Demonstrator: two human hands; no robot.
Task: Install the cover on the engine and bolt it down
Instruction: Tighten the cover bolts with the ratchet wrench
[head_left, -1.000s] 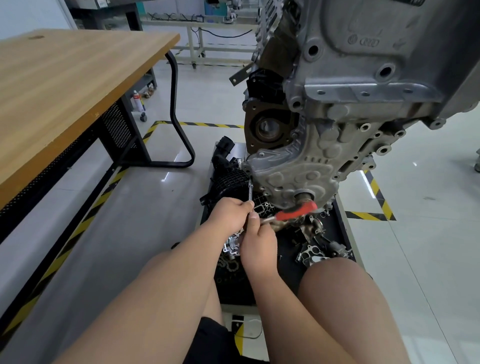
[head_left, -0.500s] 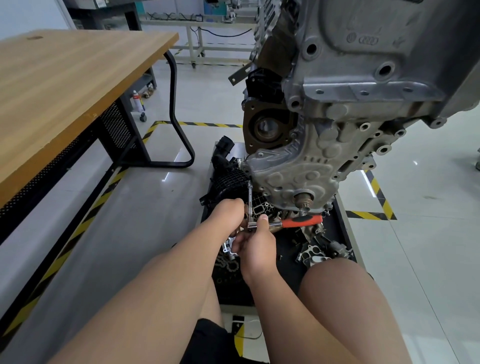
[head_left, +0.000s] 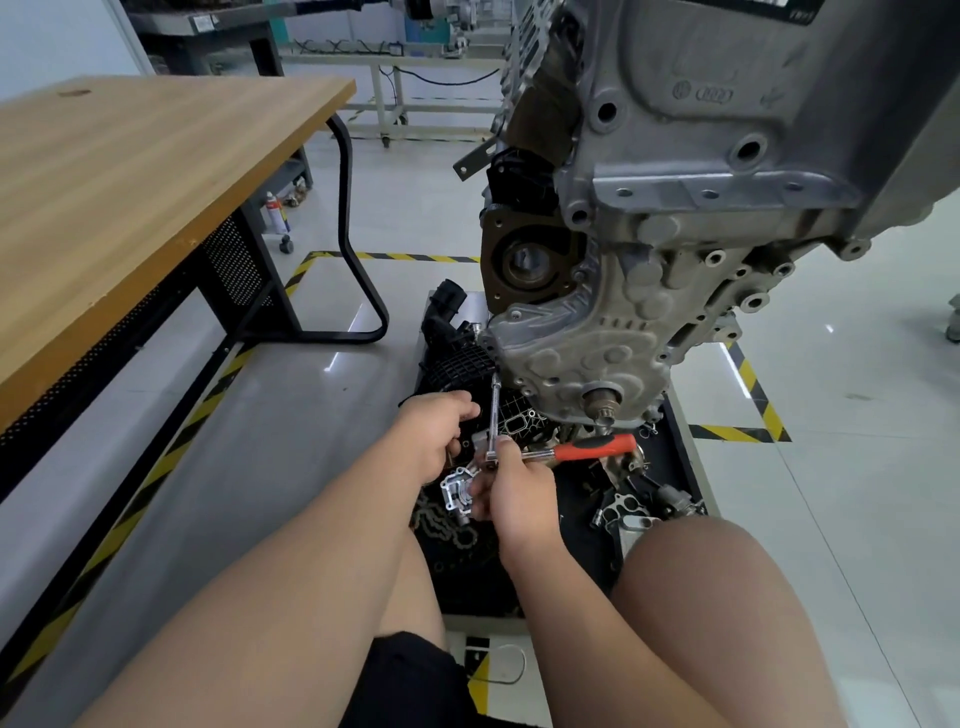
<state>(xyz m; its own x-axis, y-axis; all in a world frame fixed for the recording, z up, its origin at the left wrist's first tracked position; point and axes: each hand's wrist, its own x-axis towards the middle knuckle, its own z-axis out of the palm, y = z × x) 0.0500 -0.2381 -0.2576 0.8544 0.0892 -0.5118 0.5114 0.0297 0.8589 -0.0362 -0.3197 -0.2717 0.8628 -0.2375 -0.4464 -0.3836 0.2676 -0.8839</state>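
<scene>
Head view: below the cover (head_left: 576, 358), right hand (head_left: 522, 499) pinches the stiff ratchet (head_left: 571, 451) at its head, though its red handle should give better leverage; left hand (head_left: 431, 436) grip unclear

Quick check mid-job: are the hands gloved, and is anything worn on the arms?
No gloves: left hand and right hand are bare. The left forearm and right forearm are uncovered, no sleeves, watch or wristbands in view, and no rings show. Only black shorts are visible.
</scene>
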